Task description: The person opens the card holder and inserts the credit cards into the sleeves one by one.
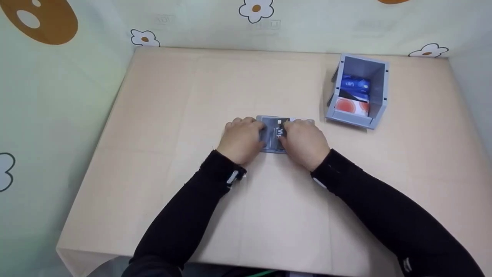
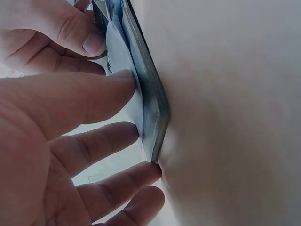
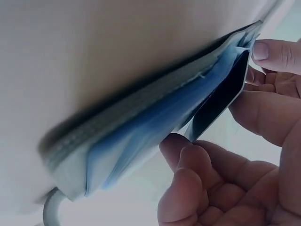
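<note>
A grey-blue card holder (image 1: 268, 132) with clear sleeves lies open on the table between the two hands. My left hand (image 1: 241, 139) grips its left side. In the left wrist view the thumb presses on a clear sleeve (image 2: 123, 56) while other fingertips touch the holder's edge. A black card (image 1: 280, 122) with a chip and "Vip" lettering lies over the sleeves. My right hand (image 1: 306, 141) pinches this card between thumb and fingers. In the right wrist view the card (image 3: 218, 101) tilts away from the holder's blue-tinted sleeves (image 3: 155, 122). The right hand hides the holder's right part.
A grey plastic bin (image 1: 351, 118) stands on the table at the back right. Inside it are blue cards (image 1: 355, 84) and a white card with red circles (image 1: 350, 106). A beige cloth covers the table (image 1: 180, 115); patterned walls (image 1: 200, 23) border its back and sides.
</note>
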`<state>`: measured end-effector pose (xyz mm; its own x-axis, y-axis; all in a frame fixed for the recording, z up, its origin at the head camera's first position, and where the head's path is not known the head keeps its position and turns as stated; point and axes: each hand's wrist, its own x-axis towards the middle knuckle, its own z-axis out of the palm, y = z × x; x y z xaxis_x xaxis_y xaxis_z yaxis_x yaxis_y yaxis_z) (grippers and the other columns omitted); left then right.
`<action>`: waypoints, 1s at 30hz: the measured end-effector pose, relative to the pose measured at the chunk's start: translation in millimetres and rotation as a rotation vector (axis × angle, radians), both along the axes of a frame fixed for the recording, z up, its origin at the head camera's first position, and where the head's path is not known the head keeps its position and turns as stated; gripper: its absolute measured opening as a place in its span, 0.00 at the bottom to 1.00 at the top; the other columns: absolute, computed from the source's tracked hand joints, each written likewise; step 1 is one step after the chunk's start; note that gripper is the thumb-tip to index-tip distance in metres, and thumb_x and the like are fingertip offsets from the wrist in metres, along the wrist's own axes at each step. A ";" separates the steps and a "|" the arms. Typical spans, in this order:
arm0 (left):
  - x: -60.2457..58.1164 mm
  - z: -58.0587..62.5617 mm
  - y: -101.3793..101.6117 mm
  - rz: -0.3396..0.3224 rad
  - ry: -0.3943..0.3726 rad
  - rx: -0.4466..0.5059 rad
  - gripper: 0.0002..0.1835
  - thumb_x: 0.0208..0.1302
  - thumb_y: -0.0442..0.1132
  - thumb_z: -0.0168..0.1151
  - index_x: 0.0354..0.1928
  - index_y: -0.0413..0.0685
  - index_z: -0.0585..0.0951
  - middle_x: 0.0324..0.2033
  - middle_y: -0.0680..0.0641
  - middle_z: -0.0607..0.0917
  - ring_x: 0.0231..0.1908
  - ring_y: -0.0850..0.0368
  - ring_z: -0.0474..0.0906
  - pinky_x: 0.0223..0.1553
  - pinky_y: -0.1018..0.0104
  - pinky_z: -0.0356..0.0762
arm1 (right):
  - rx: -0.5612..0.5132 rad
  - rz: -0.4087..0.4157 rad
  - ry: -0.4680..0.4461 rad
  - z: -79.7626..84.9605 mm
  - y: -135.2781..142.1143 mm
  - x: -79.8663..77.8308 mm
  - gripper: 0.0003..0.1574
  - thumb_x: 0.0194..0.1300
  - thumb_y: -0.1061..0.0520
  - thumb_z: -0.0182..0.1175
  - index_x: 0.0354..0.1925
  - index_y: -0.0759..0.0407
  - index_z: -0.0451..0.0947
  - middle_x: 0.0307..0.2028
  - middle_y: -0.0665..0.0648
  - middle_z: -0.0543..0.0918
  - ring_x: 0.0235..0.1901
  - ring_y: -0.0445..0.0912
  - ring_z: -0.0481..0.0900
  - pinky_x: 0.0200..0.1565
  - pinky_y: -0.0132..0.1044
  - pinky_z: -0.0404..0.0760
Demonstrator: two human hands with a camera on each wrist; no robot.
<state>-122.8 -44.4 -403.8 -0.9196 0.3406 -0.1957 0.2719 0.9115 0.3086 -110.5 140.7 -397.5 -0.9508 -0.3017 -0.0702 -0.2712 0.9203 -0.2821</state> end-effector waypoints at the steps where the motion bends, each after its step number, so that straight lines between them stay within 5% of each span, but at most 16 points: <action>1: 0.0 0.2 0.1 0.000 -0.002 0.001 0.26 0.69 0.52 0.69 0.66 0.54 0.82 0.64 0.45 0.83 0.57 0.44 0.78 0.62 0.48 0.72 | 0.004 0.004 0.007 0.0 0.3 0.9 0.16 0.71 0.54 0.66 0.43 0.68 0.85 0.39 0.69 0.88 0.43 0.65 0.87 0.48 0.61 0.83; 13: 0.6 3.3 1.0 0.000 -0.006 -0.004 0.26 0.69 0.52 0.69 0.66 0.55 0.82 0.63 0.45 0.83 0.56 0.45 0.77 0.61 0.49 0.72 | 0.022 0.052 0.044 1.3 -0.5 6.4 0.08 0.71 0.59 0.63 0.36 0.63 0.85 0.32 0.64 0.89 0.35 0.62 0.88 0.35 0.59 0.86; 19: 0.9 3.2 1.0 0.003 -0.012 0.001 0.25 0.69 0.52 0.69 0.66 0.56 0.83 0.62 0.45 0.84 0.55 0.45 0.77 0.60 0.49 0.72 | 0.046 0.088 0.017 -1.2 -2.8 5.5 0.11 0.65 0.69 0.58 0.40 0.63 0.86 0.36 0.64 0.90 0.38 0.61 0.87 0.38 0.57 0.86; 30: 0.4 2.3 0.2 -0.001 0.005 0.005 0.27 0.69 0.53 0.70 0.67 0.55 0.82 0.62 0.44 0.84 0.56 0.44 0.78 0.60 0.48 0.72 | 0.043 0.137 0.086 -3.9 -5.6 7.3 0.09 0.65 0.69 0.59 0.36 0.62 0.85 0.35 0.65 0.90 0.38 0.62 0.87 0.42 0.57 0.85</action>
